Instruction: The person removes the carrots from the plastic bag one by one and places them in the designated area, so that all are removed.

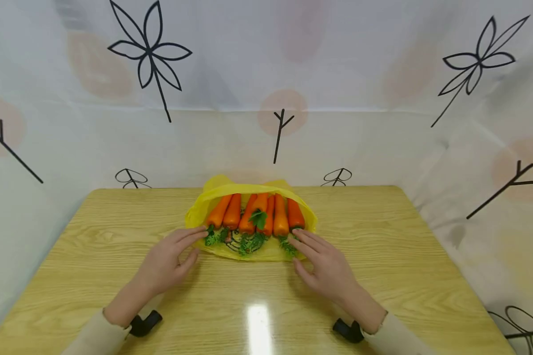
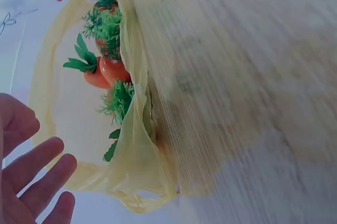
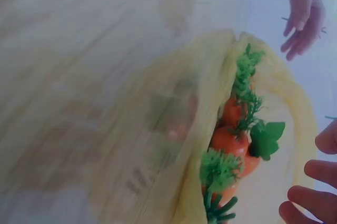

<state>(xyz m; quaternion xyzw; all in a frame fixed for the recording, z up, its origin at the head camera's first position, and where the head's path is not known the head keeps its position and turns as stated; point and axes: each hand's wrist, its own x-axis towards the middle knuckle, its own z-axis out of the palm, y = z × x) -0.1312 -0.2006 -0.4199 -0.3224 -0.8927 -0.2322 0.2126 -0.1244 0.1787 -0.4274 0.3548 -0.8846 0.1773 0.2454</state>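
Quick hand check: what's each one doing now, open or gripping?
Left hand: open, holding nothing, at the left side of the bag.
Right hand: open, holding nothing, at its right side.

No word, label, brand or number can be read. On the yellow bag [image 1: 248, 189], dark printed lines [image 1: 234, 243] just below the orange carrots [image 1: 280, 221] are partly covered and illegible.

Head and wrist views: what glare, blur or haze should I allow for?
Head view: white glare at bottom centre on the wood-grain tabletop, but the carrots look distinct; left wrist view: bluish, hazy, the yellow plastic bag dimly reflected in the tabletop; right wrist view: similarly washed out, the tabletop smeary and low in contrast.
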